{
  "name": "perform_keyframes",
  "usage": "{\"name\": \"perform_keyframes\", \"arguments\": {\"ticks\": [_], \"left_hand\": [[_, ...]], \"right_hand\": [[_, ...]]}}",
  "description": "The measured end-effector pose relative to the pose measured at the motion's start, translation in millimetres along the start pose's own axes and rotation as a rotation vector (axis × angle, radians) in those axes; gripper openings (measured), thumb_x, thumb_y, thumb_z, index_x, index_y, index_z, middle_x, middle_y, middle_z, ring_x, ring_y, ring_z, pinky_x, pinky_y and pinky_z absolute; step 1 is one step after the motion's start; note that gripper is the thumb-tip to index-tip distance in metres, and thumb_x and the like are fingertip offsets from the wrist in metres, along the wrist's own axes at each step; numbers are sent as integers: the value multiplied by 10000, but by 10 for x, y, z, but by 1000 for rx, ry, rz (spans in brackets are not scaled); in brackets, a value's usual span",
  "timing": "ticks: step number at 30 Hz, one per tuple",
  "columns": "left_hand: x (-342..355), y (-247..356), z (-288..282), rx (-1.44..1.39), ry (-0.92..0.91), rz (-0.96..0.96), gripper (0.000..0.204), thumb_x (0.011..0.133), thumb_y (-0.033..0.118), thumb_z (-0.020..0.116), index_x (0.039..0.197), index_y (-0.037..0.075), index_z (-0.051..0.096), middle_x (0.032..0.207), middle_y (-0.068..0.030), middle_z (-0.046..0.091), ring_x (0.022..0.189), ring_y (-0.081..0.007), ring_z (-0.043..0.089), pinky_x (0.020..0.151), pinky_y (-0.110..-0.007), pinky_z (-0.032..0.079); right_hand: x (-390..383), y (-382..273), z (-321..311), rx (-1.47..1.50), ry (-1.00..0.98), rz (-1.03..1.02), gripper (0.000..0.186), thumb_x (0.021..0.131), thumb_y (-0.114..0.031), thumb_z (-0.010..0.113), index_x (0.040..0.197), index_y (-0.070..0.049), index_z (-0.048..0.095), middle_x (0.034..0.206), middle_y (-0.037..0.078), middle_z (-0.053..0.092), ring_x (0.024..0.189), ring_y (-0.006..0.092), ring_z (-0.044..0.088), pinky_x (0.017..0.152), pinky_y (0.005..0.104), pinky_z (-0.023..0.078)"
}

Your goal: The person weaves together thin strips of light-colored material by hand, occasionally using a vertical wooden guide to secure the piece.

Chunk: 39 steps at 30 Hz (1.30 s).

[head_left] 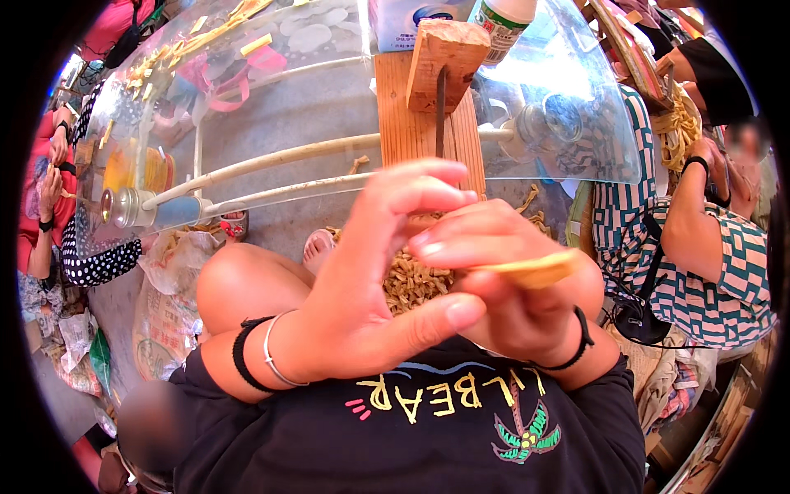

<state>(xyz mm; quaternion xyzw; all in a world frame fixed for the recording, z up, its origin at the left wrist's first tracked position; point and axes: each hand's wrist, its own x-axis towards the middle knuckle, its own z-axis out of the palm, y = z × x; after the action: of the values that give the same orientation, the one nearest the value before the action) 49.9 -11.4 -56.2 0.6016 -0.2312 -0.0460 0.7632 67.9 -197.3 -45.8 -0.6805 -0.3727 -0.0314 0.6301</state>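
Note:
In front of my chest, my right hand point(514, 280) pinches a flat, pale yellow strip point(543, 270) with bent fingers. The strip's wide end sticks out to the right, and its kind is unclear. Close against those fingers, my left hand point(387, 272) curves with its thumb held apart and nothing visible in it. Just beyond both hands a wooden plank point(401, 148) runs away from me. On it a wooden block point(440, 62) stands with a thin metal bar point(441, 119) in front. Small brown pieces point(411, 284) lie heaped below my hands, partly hidden by them.
A clear-topped table point(288, 123) with pale metal rails spreads ahead, carrying yellow strips point(189, 49). A white bottle point(502, 25) and a blue-and-white package point(403, 20) stand behind the block. People sit at the left and right, and a sack point(164, 321) lies by my left knee.

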Motion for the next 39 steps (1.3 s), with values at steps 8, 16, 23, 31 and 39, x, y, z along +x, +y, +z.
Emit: {"name": "perform_keyframes", "arguments": {"ticks": [8,16,23,31,39], "left_hand": [[27,141,-61,260,-449,-265,554,897,201,727,1360,-5,504,966,-88,678,824,-106,633,705,-246,486],[39,-120,105,563,-339,211,225,804,148,758,994,65,670,667,-50,612,548,-248,563,526,-318,447],[240,-11,-76,464,-311,239,381,863,279,712,1114,-1,649,936,-140,626,804,-270,611,700,-340,499],[7,-63,46,496,-123,7,140,833,8,725,947,28,647,772,-86,636,626,-233,605,572,-307,471],[26,-37,-139,395,-302,205,264,752,-49,681,991,15,591,888,-125,637,796,-249,630,685,-356,503]], "right_hand": [[-265,-285,-334,755,110,562,273,1017,-256,502,939,0,549,753,152,609,647,233,621,645,361,541],[-587,52,-40,-209,-746,530,370,964,-373,552,988,-7,602,751,223,642,704,423,639,659,487,526],[-398,50,-119,438,-590,662,315,1054,-255,445,1010,16,600,899,108,601,871,203,567,778,352,455],[-381,-71,-65,386,17,674,242,1046,-152,425,924,2,565,762,15,500,722,102,442,646,268,375],[-445,58,-101,426,95,463,53,897,-38,659,874,-22,614,815,35,564,733,100,512,646,271,392]]}}
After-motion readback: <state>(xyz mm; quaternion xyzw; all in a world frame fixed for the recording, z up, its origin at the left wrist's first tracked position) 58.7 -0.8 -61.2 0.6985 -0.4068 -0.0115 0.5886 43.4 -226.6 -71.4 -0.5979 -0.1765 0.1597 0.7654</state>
